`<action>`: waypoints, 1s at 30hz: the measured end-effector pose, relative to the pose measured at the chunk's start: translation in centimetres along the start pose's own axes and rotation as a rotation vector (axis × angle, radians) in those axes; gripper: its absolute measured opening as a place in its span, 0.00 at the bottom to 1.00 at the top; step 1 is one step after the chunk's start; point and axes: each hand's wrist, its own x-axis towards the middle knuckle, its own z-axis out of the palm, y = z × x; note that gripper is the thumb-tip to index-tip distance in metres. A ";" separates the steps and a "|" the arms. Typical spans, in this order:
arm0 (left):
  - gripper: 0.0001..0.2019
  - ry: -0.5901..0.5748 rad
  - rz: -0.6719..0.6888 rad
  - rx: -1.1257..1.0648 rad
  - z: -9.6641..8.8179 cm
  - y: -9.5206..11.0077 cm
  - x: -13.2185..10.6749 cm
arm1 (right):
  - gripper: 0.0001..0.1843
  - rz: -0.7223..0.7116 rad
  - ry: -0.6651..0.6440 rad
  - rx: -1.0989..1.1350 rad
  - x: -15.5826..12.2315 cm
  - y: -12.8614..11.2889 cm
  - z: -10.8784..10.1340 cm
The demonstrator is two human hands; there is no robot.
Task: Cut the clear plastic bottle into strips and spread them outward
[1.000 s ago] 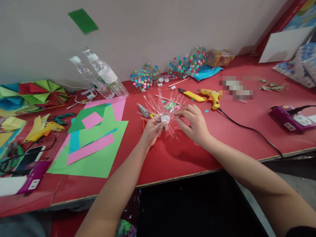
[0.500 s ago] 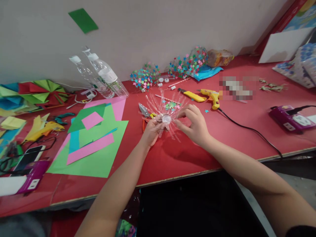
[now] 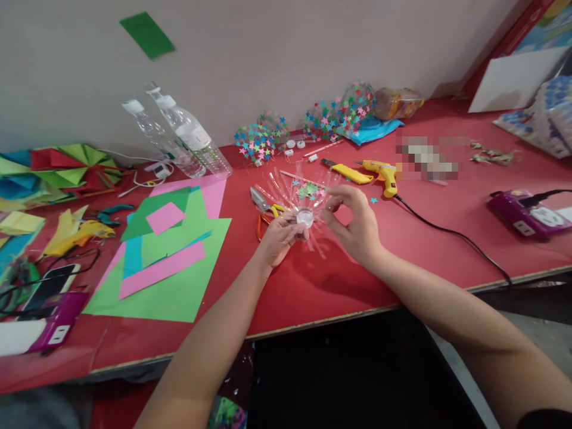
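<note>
A clear plastic bottle piece (image 3: pixel 305 218), cut into many thin strips that fan out around its round whitish centre, is held just above the red table. My left hand (image 3: pixel 281 234) is closed on it near the centre, from the left side. On the right, my right hand (image 3: pixel 355 220) has thumb and forefinger curled together at the strips, pinching one or more of them; its fingertips are partly lost among the clear plastic. Behind the strips lie star-shaped sequins (image 3: pixel 307 189) and a thin striped stick (image 3: pixel 297 177). Yellow-and-orange-handled pliers or cutters (image 3: pixel 263 202) rest beside my left hand.
A yellow utility knife (image 3: pixel 353 173) and a corded glue gun (image 3: pixel 382 174) lie behind my right hand. Star-covered clear balls (image 3: pixel 257 142) and plastic bottles (image 3: pixel 192 136) stand along the wall. Coloured paper (image 3: pixel 179 298) covers the left; a purple power strip (image 3: pixel 531 214) sits right.
The bottle piece has shifted slightly right and down with my left hand. My right hand has moved a little, its fingers more curled at the strips.
</note>
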 end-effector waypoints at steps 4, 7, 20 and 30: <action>0.16 -0.010 0.000 -0.024 -0.2 0.1 0.0 | 0.06 -0.065 -0.063 -0.148 0.2 -0.1 -0.3; 0.16 -0.017 0.009 -0.032 -0.3 0.1 0.1 | 0.06 -0.031 -0.077 -0.139 0.3 0.0 -0.3; 0.18 0.015 -0.011 0.003 0.2 0.2 0.1 | 0.06 -0.057 -0.117 -0.195 0.3 0.3 0.0; 0.16 0.000 -0.006 -0.032 -0.1 0.3 0.1 | 0.06 -0.162 -0.082 -0.280 0.1 0.3 0.0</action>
